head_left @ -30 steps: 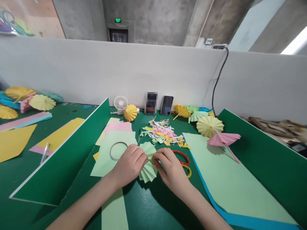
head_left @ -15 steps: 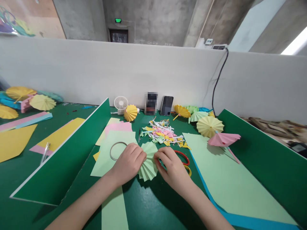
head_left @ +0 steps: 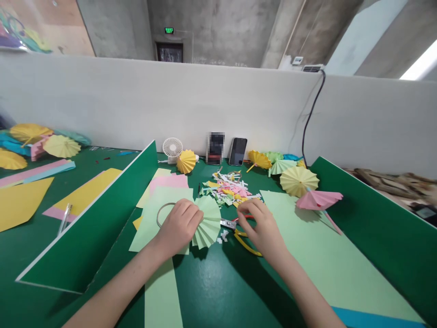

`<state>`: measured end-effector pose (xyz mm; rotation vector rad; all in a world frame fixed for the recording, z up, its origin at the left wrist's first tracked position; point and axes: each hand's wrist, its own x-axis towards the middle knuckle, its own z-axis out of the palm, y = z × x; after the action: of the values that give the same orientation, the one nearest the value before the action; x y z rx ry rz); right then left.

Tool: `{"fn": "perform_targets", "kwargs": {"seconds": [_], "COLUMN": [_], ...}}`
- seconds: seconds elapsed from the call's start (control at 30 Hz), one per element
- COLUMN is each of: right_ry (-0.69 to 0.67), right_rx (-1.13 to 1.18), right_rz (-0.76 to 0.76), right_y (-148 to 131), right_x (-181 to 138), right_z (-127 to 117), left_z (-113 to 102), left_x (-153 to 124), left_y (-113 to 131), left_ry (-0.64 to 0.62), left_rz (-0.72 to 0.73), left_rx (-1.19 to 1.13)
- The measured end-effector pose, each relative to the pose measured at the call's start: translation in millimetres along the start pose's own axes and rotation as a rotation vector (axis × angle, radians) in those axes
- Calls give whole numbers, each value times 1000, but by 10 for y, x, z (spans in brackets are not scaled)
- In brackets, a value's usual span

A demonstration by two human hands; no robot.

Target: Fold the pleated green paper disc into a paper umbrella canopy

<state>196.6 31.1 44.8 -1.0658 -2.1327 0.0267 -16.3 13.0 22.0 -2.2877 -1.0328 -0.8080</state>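
My left hand [head_left: 180, 224] is closed on a pleated light green paper fan [head_left: 208, 223], spread in a near half circle to the right of my fingers. My right hand [head_left: 257, 225] is at a pair of scissors [head_left: 247, 246] with red and yellow handles, its bent fingers pinching at the red handle. The blades point left, close to the fan's edge; I cannot tell whether they touch it. Small white scraps [head_left: 223, 236] lie just below the blades. Under my left hand are a round ring [head_left: 160, 214] and a light green sheet [head_left: 150, 228].
A heap of colored paper clippings [head_left: 230, 187] lies ahead. Paper umbrellas [head_left: 298, 181] stand at the right, beside a large green sheet [head_left: 327, 255]. Green dividers [head_left: 102, 223] flank the table. A small fan [head_left: 172, 148] and a phone [head_left: 238, 151] stand against the back wall.
My right hand has let go of the paper fan and moved right to the scissors, which have turned and shifted left. My left hand has drawn the fan slightly left.
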Motion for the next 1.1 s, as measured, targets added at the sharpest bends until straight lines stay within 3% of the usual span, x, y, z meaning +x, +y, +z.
{"fn": "perform_targets", "kwargs": {"seconds": [0.13, 0.23, 0.43, 0.63, 0.97, 1.1], "right_ry": [-120, -166, -164, -114, -31, 59], "right_rx": [275, 285, 183, 118, 50, 32], "right_rz": [168, 192, 82, -36, -182, -122], "right_y": [-95, -183, -200, -225, -252, -121], "right_x": [-34, -54, -61, -80, -94, -42], "right_z": [27, 62, 97, 109, 137, 40], "left_z": [-1, -13, -14, -48, -16, -4], "left_x": [-4, -8, -2, 11, 8, 6], "left_y": [87, 144, 156, 133, 138, 56], "left_ry": [-11, -8, -18, 43, -52, -26], "left_rz": [76, 107, 100, -33, 37, 8], "left_rx": [-14, -20, -50, -142, -52, 9]}}
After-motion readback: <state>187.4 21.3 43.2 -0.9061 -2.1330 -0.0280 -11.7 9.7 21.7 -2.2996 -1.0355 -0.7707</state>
